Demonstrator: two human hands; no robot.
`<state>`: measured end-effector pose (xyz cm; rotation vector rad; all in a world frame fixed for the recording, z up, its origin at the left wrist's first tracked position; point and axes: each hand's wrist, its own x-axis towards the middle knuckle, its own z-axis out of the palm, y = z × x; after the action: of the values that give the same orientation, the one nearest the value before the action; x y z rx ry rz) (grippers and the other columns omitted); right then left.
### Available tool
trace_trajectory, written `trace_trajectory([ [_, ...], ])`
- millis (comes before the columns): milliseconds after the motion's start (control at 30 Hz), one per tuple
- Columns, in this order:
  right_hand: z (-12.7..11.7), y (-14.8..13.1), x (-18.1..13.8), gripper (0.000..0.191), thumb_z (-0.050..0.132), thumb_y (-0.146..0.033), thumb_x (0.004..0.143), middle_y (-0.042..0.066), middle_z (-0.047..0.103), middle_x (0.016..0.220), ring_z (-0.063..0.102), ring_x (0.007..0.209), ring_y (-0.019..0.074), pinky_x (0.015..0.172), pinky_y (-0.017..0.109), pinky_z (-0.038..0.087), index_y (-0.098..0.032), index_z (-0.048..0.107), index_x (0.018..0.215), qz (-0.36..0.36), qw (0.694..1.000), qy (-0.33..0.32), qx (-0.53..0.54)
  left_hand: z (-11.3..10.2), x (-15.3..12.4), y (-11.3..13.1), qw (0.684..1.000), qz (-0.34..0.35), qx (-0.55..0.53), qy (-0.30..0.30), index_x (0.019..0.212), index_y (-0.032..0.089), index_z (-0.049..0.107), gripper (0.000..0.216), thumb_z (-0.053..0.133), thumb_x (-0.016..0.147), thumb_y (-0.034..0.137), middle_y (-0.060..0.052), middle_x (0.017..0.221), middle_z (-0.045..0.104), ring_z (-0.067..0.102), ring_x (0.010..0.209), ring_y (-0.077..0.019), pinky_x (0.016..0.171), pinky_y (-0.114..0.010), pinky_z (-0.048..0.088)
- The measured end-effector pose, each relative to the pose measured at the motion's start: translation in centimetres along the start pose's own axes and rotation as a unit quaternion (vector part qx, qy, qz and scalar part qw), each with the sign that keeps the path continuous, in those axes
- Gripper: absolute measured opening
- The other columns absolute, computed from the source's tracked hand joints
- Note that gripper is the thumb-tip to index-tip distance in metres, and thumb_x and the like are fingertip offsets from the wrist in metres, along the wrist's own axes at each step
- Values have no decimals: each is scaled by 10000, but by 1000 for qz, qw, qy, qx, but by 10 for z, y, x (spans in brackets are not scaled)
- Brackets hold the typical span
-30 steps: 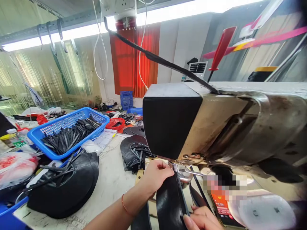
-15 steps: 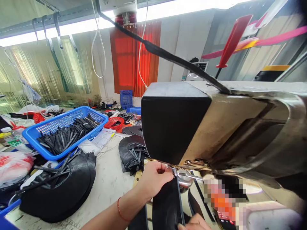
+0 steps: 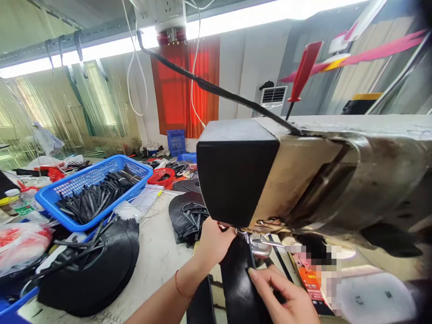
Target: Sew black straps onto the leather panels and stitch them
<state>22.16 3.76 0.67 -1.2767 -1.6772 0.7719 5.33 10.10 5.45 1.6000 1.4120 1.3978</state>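
Along the black strip (image 3: 238,281), the right hand (image 3: 286,294) has moved up toward the sewing machine (image 3: 236,180), fingers pinching the edge. The strip, under the machine's head, looks light, pliable, slightly slick; best held by its edges. The left hand (image 3: 214,243) touches its far part, grip unclear.

Free room: the bare stretch of desk (image 3: 157,252) between the near black stack (image 3: 97,274) and the left forearm (image 3: 168,297). Obstacles: the machine head (image 3: 236,180), close over the left hand (image 3: 214,245); a second black stack (image 3: 184,213), beyond that hand; a metal rod (image 3: 275,243), right of the black piece (image 3: 238,283).
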Motion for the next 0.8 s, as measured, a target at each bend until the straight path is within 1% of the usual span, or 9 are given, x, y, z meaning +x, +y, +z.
trace_trajectory([
  [67,-5,-2,4,355,586,-551,843,35,684,776,647,785,206,730,258,512,-225,706,774,47,997,-41,45,-14,-18,13,991,64,113,39,792,207,672,51,632,770,185,-65,860,682,601,897,-248,803,-368,456],
  [133,-12,-9,8,383,597,-581,817,41,690,789,638,776,209,700,272,509,-213,704,801,84,986,-103,101,-24,-41,23,981,85,176,-11,768,223,647,50,618,797,195,-48,824,669,599,819,-226,743,-343,429],
  [233,-21,-19,15,393,628,-586,787,30,669,738,600,703,188,647,276,478,-200,703,781,119,961,-192,159,-26,-73,26,976,31,179,-118,793,229,619,27,617,809,207,-12,719,643,573,671,-182,637,-305,376],
  [333,-23,-24,16,401,636,-588,778,33,675,761,595,713,190,659,293,470,-197,715,821,136,949,-218,182,-14,-86,17,982,-24,153,-108,816,218,574,24,598,816,222,3,693,606,540,637,-162,624,-291,362],
  [467,-13,-17,14,373,692,-558,733,35,675,769,599,727,190,680,299,470,-188,711,774,139,946,-183,229,5,-81,7,990,-92,83,-70,771,221,476,255,682,764,371,54,608,489,467,568,-133,566,-264,334],
  [533,-7,-14,11,366,690,-542,731,44,684,776,630,774,210,720,320,491,-179,708,783,131,949,-155,241,12,-76,5,991,-98,75,-58,758,227,439,244,658,772,333,65,588,455,453,561,-131,556,-259,324],
  [667,6,-15,5,346,552,-505,797,30,632,645,620,674,202,643,316,498,-186,627,685,44,992,-49,106,16,-73,5,988,-30,142,-51,833,225,462,120,534,792,139,48,612,508,514,591,-153,574,-264,322],
  [733,11,-18,1,291,521,-450,804,10,582,601,550,588,176,577,298,454,-208,564,648,20,999,4,31,15,-74,7,975,18,217,-38,852,222,488,166,505,772,78,29,630,542,554,612,-176,582,-276,321],
  [800,13,-20,-1,240,505,-405,813,12,585,627,540,605,179,603,305,440,-220,558,670,8,999,31,-27,13,-75,10,958,66,279,-26,846,221,509,205,495,749,41,6,656,578,588,627,-193,586,-284,327],
])
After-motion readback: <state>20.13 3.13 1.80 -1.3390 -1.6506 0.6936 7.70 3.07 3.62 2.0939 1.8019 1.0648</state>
